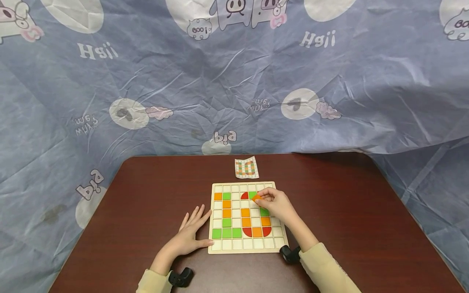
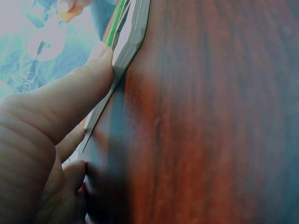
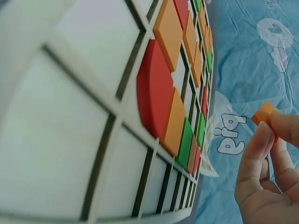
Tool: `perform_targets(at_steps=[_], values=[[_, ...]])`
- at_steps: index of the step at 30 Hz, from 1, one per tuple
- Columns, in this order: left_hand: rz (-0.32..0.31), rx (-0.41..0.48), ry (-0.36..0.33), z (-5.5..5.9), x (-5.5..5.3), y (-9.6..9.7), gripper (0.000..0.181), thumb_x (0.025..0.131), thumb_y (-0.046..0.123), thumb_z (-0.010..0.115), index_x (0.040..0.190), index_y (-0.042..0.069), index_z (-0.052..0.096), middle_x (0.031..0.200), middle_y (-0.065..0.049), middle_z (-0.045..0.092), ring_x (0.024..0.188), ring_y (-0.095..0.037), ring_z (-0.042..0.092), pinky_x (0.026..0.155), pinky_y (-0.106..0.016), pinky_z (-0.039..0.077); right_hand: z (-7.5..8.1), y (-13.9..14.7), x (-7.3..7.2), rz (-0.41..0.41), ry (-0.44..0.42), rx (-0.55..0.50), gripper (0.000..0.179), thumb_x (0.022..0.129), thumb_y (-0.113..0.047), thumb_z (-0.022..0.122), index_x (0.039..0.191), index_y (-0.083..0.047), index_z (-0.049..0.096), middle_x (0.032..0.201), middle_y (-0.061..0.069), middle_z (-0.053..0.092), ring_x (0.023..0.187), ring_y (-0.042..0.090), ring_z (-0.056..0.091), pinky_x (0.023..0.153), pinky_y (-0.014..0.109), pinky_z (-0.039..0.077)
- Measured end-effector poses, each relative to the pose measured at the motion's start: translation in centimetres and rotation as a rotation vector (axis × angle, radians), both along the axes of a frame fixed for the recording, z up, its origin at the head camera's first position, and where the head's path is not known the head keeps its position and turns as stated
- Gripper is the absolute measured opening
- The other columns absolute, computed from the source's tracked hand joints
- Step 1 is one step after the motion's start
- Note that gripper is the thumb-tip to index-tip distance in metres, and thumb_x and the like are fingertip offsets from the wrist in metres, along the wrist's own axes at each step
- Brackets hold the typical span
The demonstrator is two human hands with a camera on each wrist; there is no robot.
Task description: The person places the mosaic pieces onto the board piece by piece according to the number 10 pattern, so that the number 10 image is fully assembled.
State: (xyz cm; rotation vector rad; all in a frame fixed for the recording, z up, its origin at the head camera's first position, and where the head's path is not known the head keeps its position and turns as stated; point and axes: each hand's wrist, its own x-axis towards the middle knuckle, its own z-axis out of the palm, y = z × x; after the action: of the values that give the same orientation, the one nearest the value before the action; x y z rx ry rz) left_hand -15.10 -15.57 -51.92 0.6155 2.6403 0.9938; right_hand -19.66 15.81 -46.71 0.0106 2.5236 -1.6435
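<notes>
A pale grid board [image 1: 242, 251] lies on the table, with green, orange and red tiles set in some of its squares. Between thumb and fingertips, my right hand [image 1: 280, 203] pinches an orange tile [image 3: 264, 113], held over the board's upper right part. That hand covers several squares in the head view. My left hand [image 1: 186, 236] rests at the board's left edge, fingers spread and mostly straight. Its thumb [image 2: 88, 84] touches the rim near the lower left corner. Red rounded-corner tiles [image 1: 247, 232] flank an orange square tile [image 1: 257, 232] in a lower row.
Just beyond the board lies a small printed card [image 1: 246, 167] with a coloured grid pattern. The dark brown table [image 1: 165, 183] extends to both sides. Behind its far edge hangs a blue patterned cloth [image 1: 220, 81]. Each wrist wears a black camera [image 1: 181, 277].
</notes>
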Motion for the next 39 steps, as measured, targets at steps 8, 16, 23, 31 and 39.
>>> perform_targets(at_steps=[8, 16, 23, 31, 39], values=[[0.005, 0.003, -0.005, 0.3, 0.1, 0.0, 0.091, 0.083, 0.037, 0.078, 0.157, 0.014, 0.029, 0.165, -0.016, 0.009, 0.153, -0.038, 0.003, 0.120, -0.061, -0.001, -0.6, -1.8, -1.2, -0.007, 0.034, 0.095, 0.015, 0.087, -0.008, 0.074, 0.102, -0.006, 0.075, 0.091, 0.006, 0.072, 0.073, 0.011, 0.062, 0.064, 0.023, 0.052], [0.006, 0.003, -0.010, 0.2, 0.1, 0.0, 0.091, 0.084, 0.038, 0.078, 0.157, 0.014, 0.028, 0.165, -0.016, 0.009, 0.153, -0.038, 0.003, 0.120, -0.061, -0.002, -1.0, -3.1, -1.7, 0.021, 0.034, 0.130, 0.011, 0.087, -0.006, 0.073, 0.098, -0.007, 0.073, 0.088, 0.005, 0.071, 0.074, 0.014, 0.063, 0.064, 0.023, 0.051], [0.002, 0.002, -0.007, -0.1, -0.1, 0.1, 0.092, 0.084, 0.040, 0.077, 0.157, 0.015, 0.028, 0.166, -0.015, 0.009, 0.153, -0.037, 0.003, 0.120, -0.061, -0.002, -1.3, -3.5, -1.8, 0.038, 0.074, 0.227, 0.007, 0.085, -0.005, 0.074, 0.089, -0.008, 0.070, 0.083, 0.003, 0.069, 0.071, 0.011, 0.061, 0.067, 0.024, 0.052], [-0.001, -0.003, -0.011, -0.3, -0.2, 0.0, 0.093, 0.084, 0.041, 0.077, 0.157, 0.015, 0.027, 0.166, -0.014, 0.009, 0.154, -0.036, 0.003, 0.120, -0.060, -0.003, -1.7, -3.7, -2.0, 0.048, 0.058, 0.267, 0.005, 0.085, -0.006, 0.075, 0.087, -0.008, 0.071, 0.079, 0.002, 0.067, 0.070, 0.012, 0.060, 0.068, 0.027, 0.051], [0.006, -0.007, -0.011, -0.2, -0.1, 0.0, 0.092, 0.084, 0.040, 0.077, 0.157, 0.015, 0.027, 0.166, -0.014, 0.009, 0.154, -0.037, 0.003, 0.120, -0.059, -0.003, -1.9, -4.1, -2.1, 0.084, 0.104, 0.354, 0.004, 0.084, -0.003, 0.075, 0.085, -0.006, 0.072, 0.084, 0.004, 0.059, 0.073, 0.014, 0.055, 0.067, 0.025, 0.049]])
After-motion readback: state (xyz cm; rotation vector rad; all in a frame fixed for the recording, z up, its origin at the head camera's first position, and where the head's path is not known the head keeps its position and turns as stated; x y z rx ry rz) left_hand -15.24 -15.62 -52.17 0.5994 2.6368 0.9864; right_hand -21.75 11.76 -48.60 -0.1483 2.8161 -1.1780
